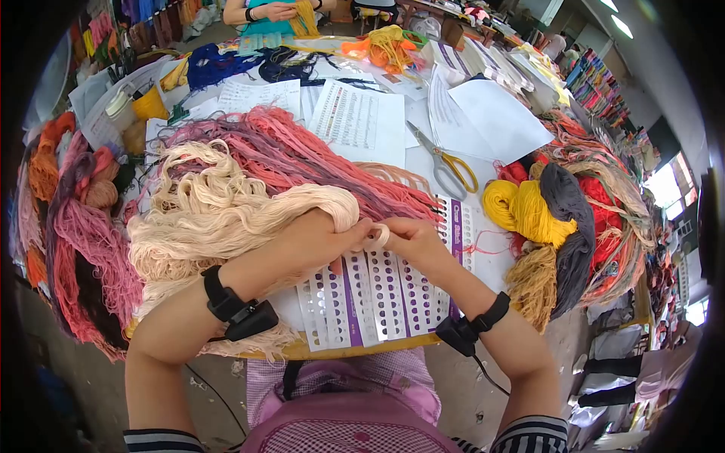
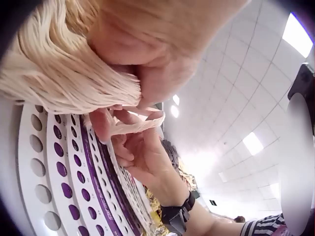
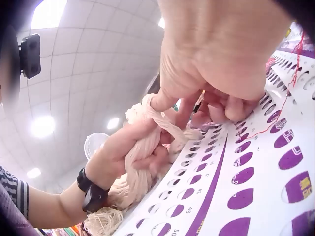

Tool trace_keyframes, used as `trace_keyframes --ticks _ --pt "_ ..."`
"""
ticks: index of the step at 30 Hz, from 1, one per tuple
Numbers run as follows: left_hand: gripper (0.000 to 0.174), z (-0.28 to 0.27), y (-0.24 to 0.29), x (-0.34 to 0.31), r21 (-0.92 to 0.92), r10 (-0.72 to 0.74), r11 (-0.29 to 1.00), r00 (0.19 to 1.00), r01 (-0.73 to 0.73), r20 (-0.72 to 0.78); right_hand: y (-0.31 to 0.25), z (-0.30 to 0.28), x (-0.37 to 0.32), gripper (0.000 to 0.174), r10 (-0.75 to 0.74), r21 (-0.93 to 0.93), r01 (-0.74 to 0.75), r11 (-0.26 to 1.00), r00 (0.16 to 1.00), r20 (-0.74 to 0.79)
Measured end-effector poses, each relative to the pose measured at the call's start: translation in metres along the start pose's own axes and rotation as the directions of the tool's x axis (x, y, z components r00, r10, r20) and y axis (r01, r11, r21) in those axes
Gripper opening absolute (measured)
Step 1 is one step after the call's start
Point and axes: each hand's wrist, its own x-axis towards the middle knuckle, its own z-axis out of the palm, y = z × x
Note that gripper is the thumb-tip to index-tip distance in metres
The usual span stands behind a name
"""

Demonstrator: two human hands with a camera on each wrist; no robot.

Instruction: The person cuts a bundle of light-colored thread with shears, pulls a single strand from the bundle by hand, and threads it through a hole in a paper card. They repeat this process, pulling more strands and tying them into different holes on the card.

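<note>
A thick skein of cream embroidery thread (image 1: 291, 205) spreads across the left of the table and bends over at its right end. My left hand (image 1: 326, 235) grips that bent end, its fingers partly hidden by the thread. A loop of cream thread (image 2: 135, 128) comes off the skein between the two hands. My right hand (image 1: 418, 241) pinches this loop with thumb and forefinger. In the right wrist view the loop (image 3: 167, 125) runs over a fingertip of one hand. Directly below both hands lie white and purple punched thread cards (image 1: 393, 294), side by side.
Pink and purple thread bundles (image 1: 302, 151) lie behind the cream skein. Scissors with yellow handles (image 1: 451, 167) rest beside printed sheets (image 1: 359, 121). Yellow thread (image 1: 529, 211) and dark grey thread (image 1: 568, 226) sit at right. Another person's hands (image 1: 276, 11) show across the table.
</note>
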Motion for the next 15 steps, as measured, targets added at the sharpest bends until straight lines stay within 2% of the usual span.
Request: trace_keyframes --ticks 2,4,5,7,8,10,12,14,15 --pt "0.039 -0.005 0.009 -0.007 -0.016 -0.001 1.000 0.999 0.002 0.034 0.004 0.003 0.002 0.021 -0.017 -0.226 0.021 0.974 1.000 0.019" --pt "0.028 -0.011 0.013 -0.014 0.062 0.166 0.984 0.986 -0.165 -0.003 0.008 0.003 0.004 0.018 -0.066 -0.280 0.076 0.957 0.997 0.047" --pt "0.028 -0.012 0.005 -0.011 0.062 0.161 0.985 0.987 -0.161 0.000 0.009 0.002 0.004 0.015 -0.113 -0.337 0.133 0.932 0.991 0.078" --pt "0.016 -0.014 -0.015 -0.001 -0.074 0.213 0.974 0.977 -0.213 -0.007 0.008 -0.002 0.003 0.016 -0.141 -0.270 0.166 0.949 0.984 0.111" --pt "0.016 -0.012 -0.020 0.002 -0.075 0.211 0.975 0.977 -0.211 -0.007 0.010 -0.005 0.003 0.017 -0.128 -0.208 0.159 0.965 0.980 0.153" --pt "0.014 -0.008 -0.026 0.003 -0.013 0.113 0.993 0.992 -0.114 -0.065 0.011 -0.006 0.002 0.018 -0.115 -0.141 0.144 0.980 0.974 0.195" --pt "0.018 -0.006 -0.028 0.004 0.038 0.116 0.993 0.990 -0.113 -0.076 0.006 -0.005 -0.001 0.020 0.009 -0.258 0.021 0.966 0.993 0.114" --pt "0.022 -0.001 -0.033 0.008 0.090 0.125 0.989 0.988 -0.116 -0.093 0.006 0.003 -0.001 0.021 -0.036 -0.220 0.052 0.974 0.996 0.077" --pt "0.025 0.004 -0.037 0.010 0.219 0.293 0.943 0.937 -0.249 -0.193 0.006 0.008 0.000 0.021 -0.079 -0.181 0.086 0.980 0.996 0.042"
